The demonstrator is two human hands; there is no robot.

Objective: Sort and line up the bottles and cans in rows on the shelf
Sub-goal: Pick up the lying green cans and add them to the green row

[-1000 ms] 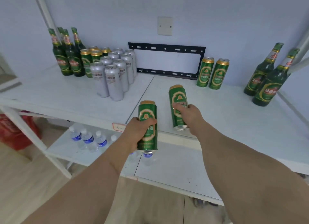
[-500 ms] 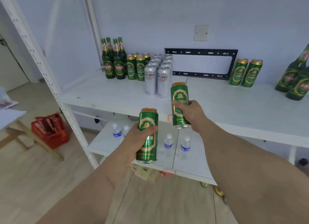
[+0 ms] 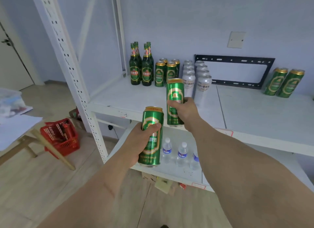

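Before shelf (image 3: 129,100): left hand (image 3: 137,141), right hand (image 3: 184,109) outstretched, fingers each wrapping upright green can

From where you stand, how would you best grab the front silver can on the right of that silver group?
Probably round the middle of its body, from the front. The silver can stands upright at the head of its row, its front face clear, while another silver can stands close on its left and more behind. Both hands are full, so the right hand must first set down its green can.
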